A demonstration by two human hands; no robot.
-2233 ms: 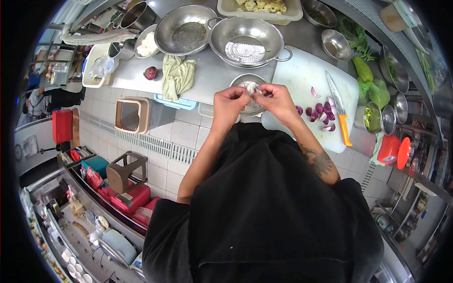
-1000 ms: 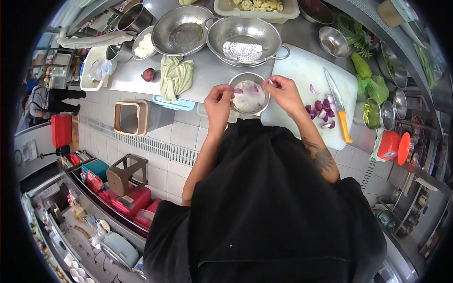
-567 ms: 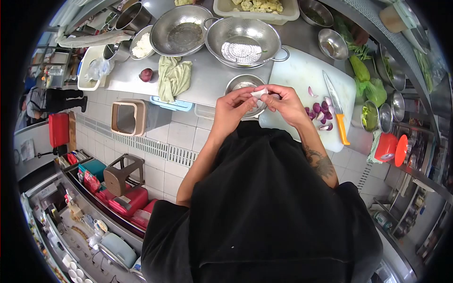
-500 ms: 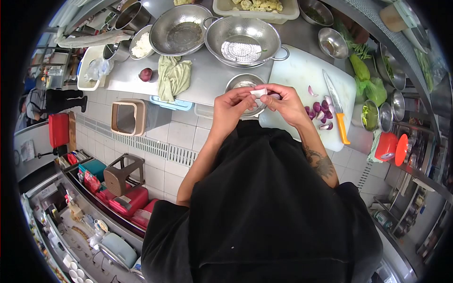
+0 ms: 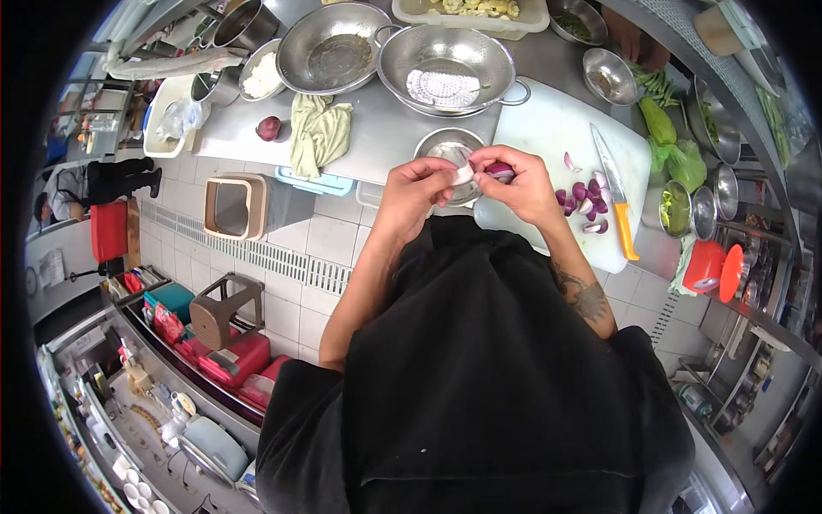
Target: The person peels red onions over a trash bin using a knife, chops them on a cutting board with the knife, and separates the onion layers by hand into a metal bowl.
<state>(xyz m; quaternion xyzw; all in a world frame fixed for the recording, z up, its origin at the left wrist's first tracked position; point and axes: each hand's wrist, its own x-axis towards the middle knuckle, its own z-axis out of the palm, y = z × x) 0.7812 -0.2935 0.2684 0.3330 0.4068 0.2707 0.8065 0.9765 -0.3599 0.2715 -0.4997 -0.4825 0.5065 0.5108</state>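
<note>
My left hand is closed, its fingertips pinching a whitish onion layer. Close beside it, my right hand is curled around a purple-skinned red onion piece, and its fingertips meet the pale layer. Both hands are over the near rim of a small metal bowl, with pale matter partly visible inside. To the right, several cut red onion pieces lie on a white cutting board. A knife with a yellow handle rests on the board beside them.
A metal colander and a wide metal bowl stand behind. A whole red onion and a green cloth lie left. Green vegetables and bowls crowd the right. A bin stands below the counter.
My hands have drawn slightly apart, and the pale onion layer between them now shows more. The red onion piece in my right hand is more visible. The view has shifted a little.
</note>
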